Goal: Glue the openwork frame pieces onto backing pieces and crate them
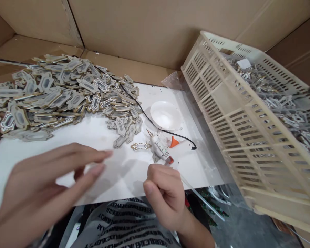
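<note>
I watched the left hand (54,179) spread empty, right hand (165,196) curled shut beside the glue gun (160,148); one ornament (141,146) lay apart from the heap (62,93).

A small craft-assembly workshop is shown, a piecework station rather than a household table. A large heap of identical grey-and-gold ornate flat plaques (59,93) is piled on the flat white worktop (98,134). What look like more such pieces are heaped in a cream slatted plastic crate (237,137), tilted at the worktop's right edge. A white hot-glue gun with an orange trigger (167,148) is laid near the front, with a clear glue stick (201,198) projecting from its rear. Its black cord (144,113) is trailed across the board past a shallow white round dish (165,115). The station is walled in by plain brown cardboard sheets (157,27) — a makeshift, production-style enclosure.
</note>
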Tool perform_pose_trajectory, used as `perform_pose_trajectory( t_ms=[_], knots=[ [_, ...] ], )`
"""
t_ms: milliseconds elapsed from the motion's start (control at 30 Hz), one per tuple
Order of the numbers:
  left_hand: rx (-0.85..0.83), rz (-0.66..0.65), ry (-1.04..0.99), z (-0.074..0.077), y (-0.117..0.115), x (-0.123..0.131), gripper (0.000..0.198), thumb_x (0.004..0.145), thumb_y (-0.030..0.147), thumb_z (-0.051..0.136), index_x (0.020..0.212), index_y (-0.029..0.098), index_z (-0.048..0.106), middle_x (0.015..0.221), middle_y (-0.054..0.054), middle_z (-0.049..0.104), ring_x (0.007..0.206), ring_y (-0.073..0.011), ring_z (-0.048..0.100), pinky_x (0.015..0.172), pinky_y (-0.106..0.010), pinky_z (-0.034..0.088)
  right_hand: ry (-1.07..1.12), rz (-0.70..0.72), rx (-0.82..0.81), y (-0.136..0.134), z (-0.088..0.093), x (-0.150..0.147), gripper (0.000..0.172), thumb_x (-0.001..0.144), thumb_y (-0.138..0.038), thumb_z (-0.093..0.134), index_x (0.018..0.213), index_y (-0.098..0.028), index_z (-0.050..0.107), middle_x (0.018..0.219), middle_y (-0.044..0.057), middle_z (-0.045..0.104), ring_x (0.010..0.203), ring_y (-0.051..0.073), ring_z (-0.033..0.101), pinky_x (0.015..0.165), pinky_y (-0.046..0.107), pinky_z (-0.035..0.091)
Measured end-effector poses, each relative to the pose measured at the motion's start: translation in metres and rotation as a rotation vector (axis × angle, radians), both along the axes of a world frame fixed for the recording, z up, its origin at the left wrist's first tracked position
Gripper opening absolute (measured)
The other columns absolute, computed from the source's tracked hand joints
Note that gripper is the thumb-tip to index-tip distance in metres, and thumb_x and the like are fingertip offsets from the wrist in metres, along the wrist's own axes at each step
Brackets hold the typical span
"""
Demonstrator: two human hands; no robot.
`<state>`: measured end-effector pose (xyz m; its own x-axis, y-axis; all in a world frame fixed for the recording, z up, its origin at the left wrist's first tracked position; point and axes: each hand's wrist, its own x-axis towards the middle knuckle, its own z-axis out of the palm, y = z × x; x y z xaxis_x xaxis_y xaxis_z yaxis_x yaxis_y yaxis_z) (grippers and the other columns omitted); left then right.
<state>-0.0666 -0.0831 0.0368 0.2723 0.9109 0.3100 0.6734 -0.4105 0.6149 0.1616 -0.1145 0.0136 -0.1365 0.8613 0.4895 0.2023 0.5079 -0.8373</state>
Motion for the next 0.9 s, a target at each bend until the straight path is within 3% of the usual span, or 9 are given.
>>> perform_pose_trajectory(
  t_ms=[100,200,367,700,900],
  knots=[
    [0.046,-0.240,-0.103,0.009,-0.004,0.029,0.012,0.095,0.039,0.064,0.100,0.035,0.074,0.091,0.004,0.072,0.068,-0.0085,0.065,0.048,-0.014,0.047,-0.082,-0.006,0.056,0.000,0.000,-0.001,0.043,0.105,-0.026,0.042,0.063,-0.023,0.033,0.055,-0.006,0.034,0.050,0.009,0.034,0.049,0.026,0.029],
    [0.057,-0.327,-0.150,0.012,0.000,0.038,0.010,0.094,0.028,0.063,0.091,0.032,0.072,0.085,0.005,0.072,0.064,-0.0088,0.064,0.055,-0.016,0.052,-0.167,-0.022,0.111,-0.001,-0.001,-0.001,0.042,0.104,-0.024,0.043,0.063,-0.022,0.040,0.054,-0.005,0.038,0.051,0.010,0.036,0.051,0.027,0.031],
    [0.090,-0.343,-0.066,0.011,0.004,0.040,0.008,0.093,0.025,0.061,0.092,0.031,0.067,0.082,0.008,0.073,0.064,-0.0102,0.066,0.063,-0.021,0.053,-0.252,-0.062,0.201,-0.002,0.000,-0.002,0.043,0.106,-0.022,0.040,0.063,-0.022,0.044,0.054,-0.004,0.040,0.052,0.011,0.034,0.051,0.028,0.031],
    [0.147,-0.343,0.066,0.012,0.002,0.045,0.016,0.096,0.020,0.049,0.086,0.027,0.059,0.068,0.010,0.068,0.050,-0.0106,0.056,0.054,-0.029,0.042,-0.311,-0.196,0.291,-0.004,-0.010,-0.006,0.035,0.099,-0.014,0.046,0.065,-0.023,0.047,0.053,-0.004,0.039,0.051,0.014,0.032,0.050,0.031,0.028],
    [0.237,-0.272,0.155,0.008,-0.006,0.053,0.020,0.097,0.019,0.045,0.083,0.024,0.058,0.062,0.008,0.063,0.050,-0.0120,0.053,0.054,-0.029,0.039,-0.295,-0.250,0.293,-0.009,-0.018,-0.010,0.030,0.100,-0.014,0.046,0.071,-0.022,0.047,0.055,-0.003,0.040,0.053,0.014,0.032,0.050,0.032,0.026]
  ],
)
